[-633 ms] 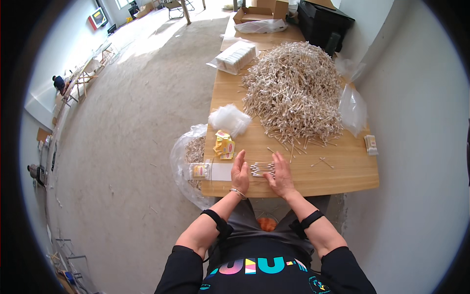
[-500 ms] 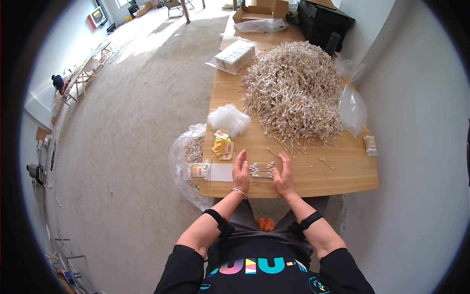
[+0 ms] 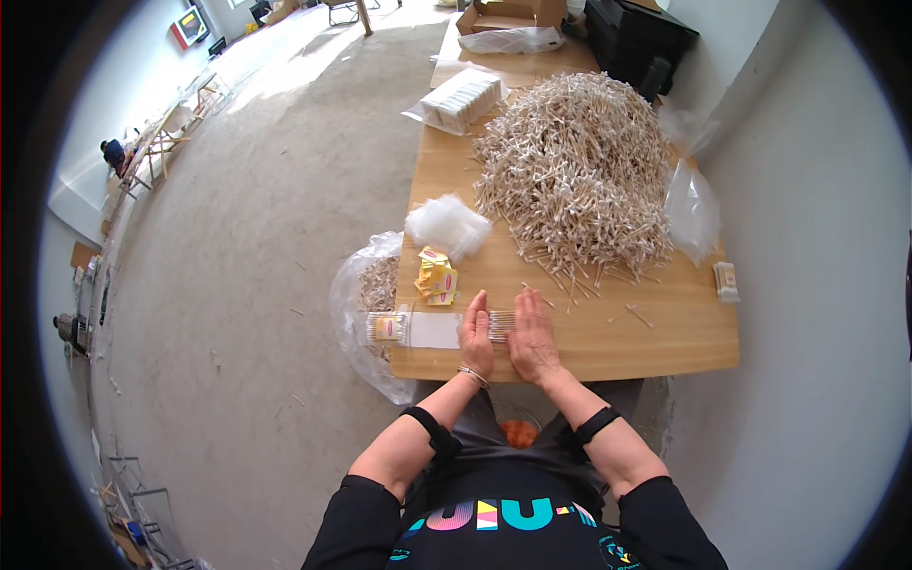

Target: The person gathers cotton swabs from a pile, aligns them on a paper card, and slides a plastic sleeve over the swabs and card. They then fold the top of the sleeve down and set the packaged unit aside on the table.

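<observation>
A small row of cotton swabs (image 3: 501, 326) lies on the table near its front edge, between my two hands. My left hand (image 3: 476, 334) stands on edge at the left end of the row, its fingers stretched out. Over the right end of the row lies my right hand (image 3: 533, 339), flat with straight fingers, hiding part of the swabs. Just left of my left hand is a white card (image 3: 436, 330). Beyond it, a filled pack of swabs (image 3: 387, 329) with a yellow label sits at the table's left edge.
A big heap of loose swabs (image 3: 575, 171) covers the far middle. Yellow cards (image 3: 437, 278) and clear plastic bags (image 3: 448, 226) lie at left. A wrapped stack of packs (image 3: 462, 101) stands farther back, and a small pack (image 3: 726, 282) at the right edge. A wall (image 3: 807, 285) rises at right.
My right hand has moved left and now lies flat over part of the swab row, narrowing the gap between my hands. One of two crossed swabs at right no longer shows.
</observation>
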`<state>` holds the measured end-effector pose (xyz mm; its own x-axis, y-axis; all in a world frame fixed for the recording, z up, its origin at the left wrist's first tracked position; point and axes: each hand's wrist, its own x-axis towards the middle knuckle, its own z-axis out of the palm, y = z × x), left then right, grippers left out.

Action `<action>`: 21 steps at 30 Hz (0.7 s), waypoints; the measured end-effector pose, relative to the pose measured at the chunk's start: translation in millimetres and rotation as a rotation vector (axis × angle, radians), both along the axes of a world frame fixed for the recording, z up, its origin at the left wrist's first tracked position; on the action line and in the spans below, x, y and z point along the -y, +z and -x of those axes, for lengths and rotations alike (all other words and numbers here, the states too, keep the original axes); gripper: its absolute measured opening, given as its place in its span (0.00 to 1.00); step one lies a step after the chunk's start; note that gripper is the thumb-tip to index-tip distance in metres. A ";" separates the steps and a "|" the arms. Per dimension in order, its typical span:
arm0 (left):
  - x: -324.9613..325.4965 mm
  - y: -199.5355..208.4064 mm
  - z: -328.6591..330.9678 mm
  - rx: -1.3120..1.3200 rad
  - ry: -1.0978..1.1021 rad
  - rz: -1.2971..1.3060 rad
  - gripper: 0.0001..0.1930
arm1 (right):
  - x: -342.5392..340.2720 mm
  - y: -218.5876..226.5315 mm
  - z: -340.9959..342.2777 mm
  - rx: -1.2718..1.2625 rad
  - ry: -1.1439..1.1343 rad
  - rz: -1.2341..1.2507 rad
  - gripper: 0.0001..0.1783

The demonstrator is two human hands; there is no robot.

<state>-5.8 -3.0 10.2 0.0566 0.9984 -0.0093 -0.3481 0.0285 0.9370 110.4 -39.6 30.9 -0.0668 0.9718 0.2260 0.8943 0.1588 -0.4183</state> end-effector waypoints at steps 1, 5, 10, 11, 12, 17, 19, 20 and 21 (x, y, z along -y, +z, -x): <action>-0.3 1.2 0.7 0.041 0.007 0.018 0.21 | 4.0 2.2 0.9 0.000 -0.001 0.002 0.37; -0.3 -1.4 3.8 0.090 -0.007 0.049 0.21 | 12.3 10.9 6.2 0.287 0.119 0.203 0.50; -3.1 -0.7 4.5 0.071 -0.042 0.044 0.22 | 11.6 16.7 5.2 0.350 0.137 0.224 0.53; -3.5 -2.0 5.1 0.070 -0.041 0.043 0.22 | 7.9 19.4 4.7 0.357 0.136 0.251 0.52; -3.9 -0.9 4.3 0.066 -0.045 0.042 0.22 | 6.1 22.2 4.2 0.363 0.131 0.281 0.52; -3.1 0.5 4.6 0.068 -0.043 0.035 0.22 | 12.4 15.6 6.5 0.406 0.130 0.258 0.51; -1.9 -0.7 6.8 0.058 -0.090 0.041 0.25 | 14.2 17.3 6.1 0.410 0.151 0.245 0.51; -3.2 -1.5 7.0 0.059 -0.087 0.039 0.25 | 13.2 17.9 6.4 0.390 0.146 0.263 0.51; -4.8 -1.1 7.3 0.037 -0.090 0.043 0.25 | 13.2 18.0 7.0 0.370 0.137 0.283 0.51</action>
